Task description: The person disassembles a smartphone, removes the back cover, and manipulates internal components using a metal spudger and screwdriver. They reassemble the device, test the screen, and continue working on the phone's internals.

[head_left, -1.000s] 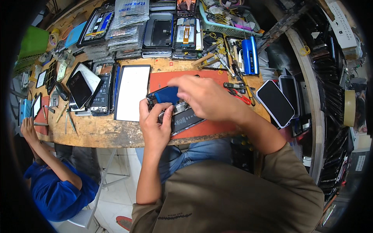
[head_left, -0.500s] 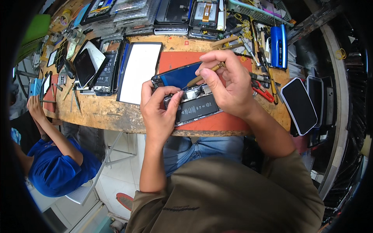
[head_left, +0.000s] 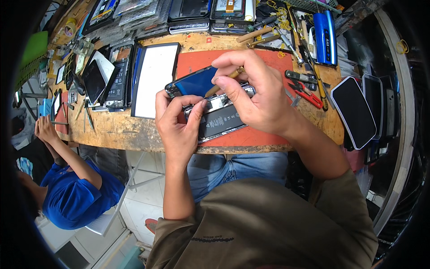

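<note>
My left hand [head_left: 177,127] is closed on the left end of an opened phone [head_left: 219,123], whose black battery and metal internals show, with its thumb at the upper edge. The phone's detached or hinged screen [head_left: 195,80], blue on the inner face, is tilted up behind the body; whether it is still connected I cannot tell. My right hand [head_left: 253,96] has curled fingers round a slim brown tool [head_left: 212,91], angled down toward the phone's upper internals; its tip is partly hidden. All this is over a red mat [head_left: 237,141].
A white-lined tray [head_left: 154,76] lies left of the mat. Opened devices [head_left: 230,11] line the back. Red-handled pliers [head_left: 309,96] and tablets [head_left: 354,112] are at right, phones [head_left: 96,78] at left. A co-worker in blue [head_left: 83,193] sits at the bench's left.
My right hand came round from a palm-down reach over the screen to a curled hold, with the brown tool now visible. The view has shifted, and the co-worker's hands moved slightly.
</note>
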Demonstrator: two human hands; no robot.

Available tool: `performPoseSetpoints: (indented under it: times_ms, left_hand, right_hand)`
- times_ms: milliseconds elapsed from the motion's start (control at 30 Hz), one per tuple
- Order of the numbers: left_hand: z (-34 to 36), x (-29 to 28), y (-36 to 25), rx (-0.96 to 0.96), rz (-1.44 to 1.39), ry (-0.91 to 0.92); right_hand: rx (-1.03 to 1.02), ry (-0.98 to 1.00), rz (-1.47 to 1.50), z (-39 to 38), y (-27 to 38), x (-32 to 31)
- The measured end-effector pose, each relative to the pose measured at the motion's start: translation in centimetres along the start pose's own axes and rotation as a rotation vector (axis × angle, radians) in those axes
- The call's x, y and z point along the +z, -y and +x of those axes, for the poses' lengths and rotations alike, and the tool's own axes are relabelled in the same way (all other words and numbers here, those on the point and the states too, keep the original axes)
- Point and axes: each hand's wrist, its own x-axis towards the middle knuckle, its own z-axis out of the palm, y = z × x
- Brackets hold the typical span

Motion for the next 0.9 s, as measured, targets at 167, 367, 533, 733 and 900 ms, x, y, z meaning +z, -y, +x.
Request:
performPoseSetpoints:
  times_ms: [167, 367, 533, 733, 900]
  left_hand:
    - [0.0, 0.0, 0.1, 0.003, 0.024, -0.006]
    - [0.0, 0.0, 0.3, 0.035, 0.044, -0.006]
    - [0.0, -0.1, 0.3, 0.039, 0.055, 0.001]
    - [0.0, -0.3, -0.2, 0.01, 0.104, 0.02]
    - [0.1, -0.2, -0.1, 0.021, 0.05, 0.002]
  right_hand:
    - [0.0, 0.017, -0.01, 0.0, 0.0, -0.3]
    - [-0.02, -0.01, -0.024, 0.1, 0.0, -0.2]
    - [-0.018, 0.087, -0.067, 0.0, 0.1, -0.7]
    - [-0.02, 0.092, -0.067, 0.1, 0.3, -0.8]
    - [-0.013, 0.093, -0.084, 0.2, 0.4, -1.0]
